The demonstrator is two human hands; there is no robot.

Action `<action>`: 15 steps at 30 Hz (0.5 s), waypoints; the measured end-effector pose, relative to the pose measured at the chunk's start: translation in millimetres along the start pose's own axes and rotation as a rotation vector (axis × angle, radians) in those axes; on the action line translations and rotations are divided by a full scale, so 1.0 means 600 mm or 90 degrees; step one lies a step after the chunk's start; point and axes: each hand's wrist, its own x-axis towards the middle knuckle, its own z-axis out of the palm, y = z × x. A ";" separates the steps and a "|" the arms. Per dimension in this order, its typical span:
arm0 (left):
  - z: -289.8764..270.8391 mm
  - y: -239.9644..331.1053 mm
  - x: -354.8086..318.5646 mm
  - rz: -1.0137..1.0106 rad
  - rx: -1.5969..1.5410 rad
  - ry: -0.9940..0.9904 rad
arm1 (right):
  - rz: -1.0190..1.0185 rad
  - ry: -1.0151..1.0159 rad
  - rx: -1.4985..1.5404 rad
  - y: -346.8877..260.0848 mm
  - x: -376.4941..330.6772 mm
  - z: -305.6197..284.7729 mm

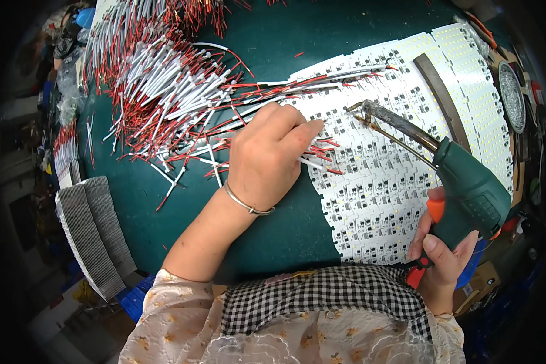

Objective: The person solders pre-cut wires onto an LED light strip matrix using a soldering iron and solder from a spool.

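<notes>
My left hand (264, 155) is closed on several short red and white wires (321, 159), whose ends stick out past the fingers over the circuit boards. My right hand (446, 261) grips the handle of a green soldering gun (474, 182) with an orange trigger. The gun's metal tip points up and left, above the white panel of circuit boards (376, 209) and apart from my left hand. Beyond my left fingers, more loose wires (333, 79) reach across the panel's far left edge.
A large heap of red and white wires (170, 91) covers the table's left side. Ribbed grey stacks (94, 233) stand at the left edge. A dark flat bar (443, 100) lies on the panel. Right of it, an oval metal dish (511, 97) sits near the table's edge.
</notes>
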 end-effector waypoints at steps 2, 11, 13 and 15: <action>0.001 0.001 0.000 0.001 0.037 0.000 | 0.035 -0.037 -0.005 -0.003 0.002 -0.001; 0.005 -0.002 -0.002 0.024 0.053 -0.002 | 0.053 -0.106 0.017 0.015 -0.007 -0.021; -0.001 0.002 -0.002 -0.009 0.048 -0.046 | 0.059 -0.106 0.012 0.015 -0.007 -0.020; -0.001 0.001 -0.003 -0.009 0.046 -0.049 | 0.064 -0.107 0.007 0.014 -0.006 -0.017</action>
